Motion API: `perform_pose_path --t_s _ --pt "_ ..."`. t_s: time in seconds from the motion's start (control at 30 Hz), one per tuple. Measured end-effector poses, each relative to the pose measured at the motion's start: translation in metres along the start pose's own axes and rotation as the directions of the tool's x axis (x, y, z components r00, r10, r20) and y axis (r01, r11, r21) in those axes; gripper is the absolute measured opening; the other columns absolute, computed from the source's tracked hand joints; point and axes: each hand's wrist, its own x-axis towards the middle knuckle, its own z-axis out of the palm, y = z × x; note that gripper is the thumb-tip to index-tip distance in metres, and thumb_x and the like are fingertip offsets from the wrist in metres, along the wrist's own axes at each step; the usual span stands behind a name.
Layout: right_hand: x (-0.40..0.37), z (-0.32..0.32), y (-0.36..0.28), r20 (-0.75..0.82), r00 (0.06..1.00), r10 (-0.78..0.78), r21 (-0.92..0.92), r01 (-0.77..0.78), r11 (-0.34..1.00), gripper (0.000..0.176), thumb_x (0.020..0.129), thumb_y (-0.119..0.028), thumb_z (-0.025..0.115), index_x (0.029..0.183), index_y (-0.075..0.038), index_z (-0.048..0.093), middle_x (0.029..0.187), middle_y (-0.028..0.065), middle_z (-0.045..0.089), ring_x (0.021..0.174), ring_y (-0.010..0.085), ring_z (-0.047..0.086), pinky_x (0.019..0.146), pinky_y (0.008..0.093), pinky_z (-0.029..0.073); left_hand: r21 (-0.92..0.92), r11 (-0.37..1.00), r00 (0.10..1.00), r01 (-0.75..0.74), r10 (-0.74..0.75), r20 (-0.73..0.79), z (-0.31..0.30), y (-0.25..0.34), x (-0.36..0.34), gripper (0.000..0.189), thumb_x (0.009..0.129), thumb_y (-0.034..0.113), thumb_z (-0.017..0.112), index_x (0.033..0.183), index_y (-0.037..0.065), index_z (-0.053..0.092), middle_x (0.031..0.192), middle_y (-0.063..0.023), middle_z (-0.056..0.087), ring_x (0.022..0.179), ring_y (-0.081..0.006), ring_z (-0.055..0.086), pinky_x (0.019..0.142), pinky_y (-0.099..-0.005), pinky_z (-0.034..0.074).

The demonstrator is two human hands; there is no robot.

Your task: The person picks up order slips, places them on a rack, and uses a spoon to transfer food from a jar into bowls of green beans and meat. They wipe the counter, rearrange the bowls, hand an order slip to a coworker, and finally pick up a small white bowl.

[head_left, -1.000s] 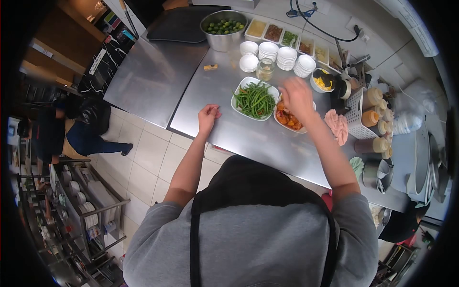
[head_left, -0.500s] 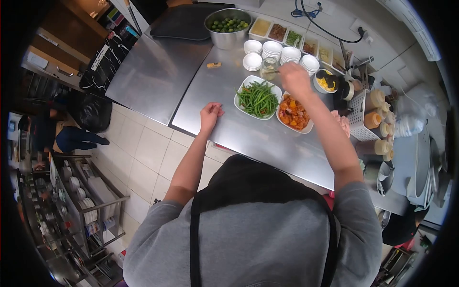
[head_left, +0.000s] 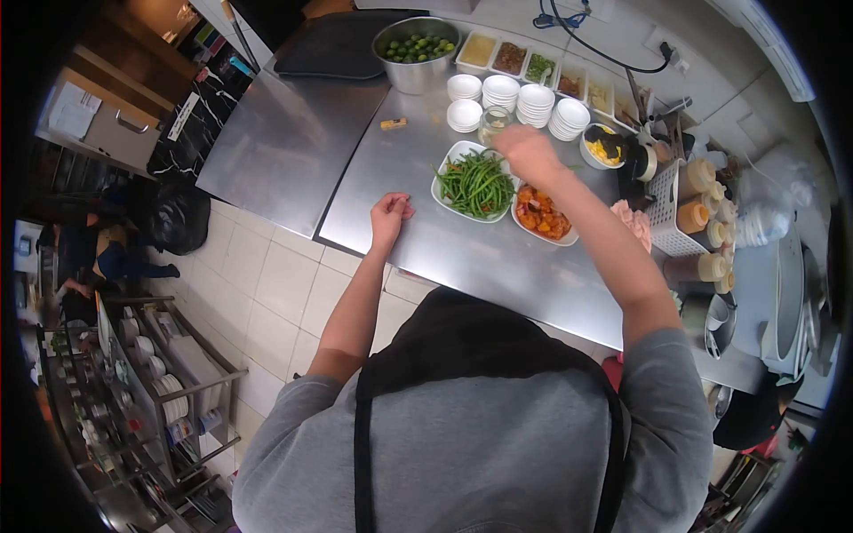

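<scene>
My right hand [head_left: 530, 155] is closed over the right rim of a white dish of green beans [head_left: 476, 184]. Its fingertips point down and away, so whatever they grip is hidden. Just beyond it stands a small glass jar [head_left: 494, 122]. Under my right wrist, a second white dish holds orange-red chopped food [head_left: 541, 216]. My left hand [head_left: 392, 214] hovers or rests near the counter's front edge, fingers loosely curled with nothing visible in them.
Stacks of small white dishes [head_left: 535, 101] stand behind the jar, before a row of topping tubs [head_left: 510, 59]. A metal pot of green limes [head_left: 416, 55] is back left. At right are a bowl of yellow food [head_left: 602, 149] and a basket of bottles [head_left: 675, 213].
My right hand has moved left and slightly toward me, from beside the jar to the bean dish's rim. My left hand stays nearly still. The view has shifted slightly.
</scene>
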Motion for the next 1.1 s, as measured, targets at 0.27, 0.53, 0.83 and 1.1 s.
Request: perform_pose_path --t_s 0.27,0.53,0.83,1.1 --pt "-0.014 -0.060 -0.002 -0.192 0.962 0.192 0.005 -0.195 0.981 0.022 0.059 -0.001 0.060 0.080 -0.008 0.058 0.076 0.0047 0.056 0.079 0.0208 0.054 0.066 0.0313 0.043 0.020 1.000 1.000 -0.002 0.001 0.028 -0.001 -0.001 0.000 0.015 0.086 0.008 0.047 0.092 -0.001 0.057 0.078 -0.0059 0.057 0.069 -0.0132 0.059 0.064 -0.0226 0.049" --pt "-0.045 -0.049 -0.026 0.029 0.844 0.536 0.254 -0.525 0.812 0.015 0.069 -0.010 0.062 0.084 -0.005 0.059 0.078 0.0086 0.058 0.079 0.0264 0.055 0.069 0.0373 0.043 0.013 1.000 1.000 -0.002 0.002 0.008 -0.001 0.000 -0.001 0.015 0.086 0.007 0.047 0.093 -0.002 0.056 0.078 -0.0065 0.057 0.069 -0.0134 0.059 0.064 -0.0228 0.049" --pt "0.017 0.010 -0.068 0.162 0.795 0.585 0.340 -0.602 0.723 0.018 0.070 -0.021 0.060 0.076 -0.004 0.061 0.080 0.0160 0.059 0.079 0.0311 0.056 0.069 0.0403 0.044 -0.004 1.000 1.000 -0.005 0.005 -0.020 0.000 -0.001 0.000 0.014 0.084 0.004 0.047 0.091 -0.004 0.056 0.077 -0.0079 0.057 0.067 -0.0145 0.059 0.062 -0.0234 0.050" --pt "0.021 0.002 -0.070 0.154 0.754 0.638 0.436 -0.631 0.641 0.017 0.071 -0.019 0.059 0.081 -0.006 0.063 0.079 0.0150 0.061 0.072 0.0314 0.058 0.064 0.0383 0.045 0.015 1.000 1.000 0.005 -0.005 -0.002 -0.002 -0.001 0.000 0.015 0.086 0.006 0.047 0.093 -0.002 0.056 0.079 -0.0075 0.057 0.070 -0.0142 0.059 0.065 -0.0233 0.049"
